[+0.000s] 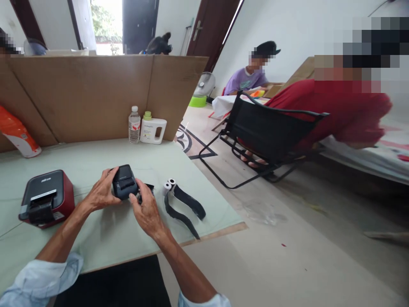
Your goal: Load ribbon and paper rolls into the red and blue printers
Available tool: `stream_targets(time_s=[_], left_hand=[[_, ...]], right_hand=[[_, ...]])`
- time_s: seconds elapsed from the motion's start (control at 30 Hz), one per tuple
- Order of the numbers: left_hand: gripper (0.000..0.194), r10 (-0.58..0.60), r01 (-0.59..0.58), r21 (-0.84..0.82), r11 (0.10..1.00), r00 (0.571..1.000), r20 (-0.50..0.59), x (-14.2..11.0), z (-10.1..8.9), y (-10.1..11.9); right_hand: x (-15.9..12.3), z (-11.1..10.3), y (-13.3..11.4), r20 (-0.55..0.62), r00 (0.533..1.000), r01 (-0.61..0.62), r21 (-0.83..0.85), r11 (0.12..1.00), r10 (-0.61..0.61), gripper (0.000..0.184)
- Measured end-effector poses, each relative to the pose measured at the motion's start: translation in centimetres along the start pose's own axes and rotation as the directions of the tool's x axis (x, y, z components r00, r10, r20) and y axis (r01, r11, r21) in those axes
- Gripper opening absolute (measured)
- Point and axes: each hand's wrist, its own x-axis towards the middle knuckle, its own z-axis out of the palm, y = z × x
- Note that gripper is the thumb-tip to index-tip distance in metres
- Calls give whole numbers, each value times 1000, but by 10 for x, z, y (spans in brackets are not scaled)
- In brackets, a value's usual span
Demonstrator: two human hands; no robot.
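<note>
Two hands, left (104, 190) and right (147, 212), grip a small black device (124, 182) from opposite sides, device between them, above the worktop (128, 232), toward its near edge. Two rolls with black strips (185, 204) near right corner, beside right hand. Red-black machine (47, 198) left of left hand.

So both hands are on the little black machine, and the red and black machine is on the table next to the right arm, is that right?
Not quite: the head view shows the red and black machine on the table next to the left arm. Both hands are on the little black machine.
</note>
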Motion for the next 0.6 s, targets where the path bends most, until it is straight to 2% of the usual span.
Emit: stream_targets(time_s=[0.1, 0.23, 0.43, 0.6], left_hand=[[118, -20, 21, -19, 1000, 998, 54, -29, 4, -6], [119, -24, 28, -50, 998, 996, 81, -49, 11, -18], [118, 26, -23, -110, 994, 999, 29, -56, 17, -35], [113, 35, -40, -161, 986, 999, -32, -60, 21, -46]], right_hand=[[-25, 11, 3, 41, 999, -20, 38, 999, 18, 54], [-47, 24, 10, 67, 997, -39, 56, 998, 35, 54], [-48, 27, 22, 109, 994, -16, 23, 1000, 14, 67], [-43, 30, 37, 107, 992, 68, -33, 997, -65, 72]])
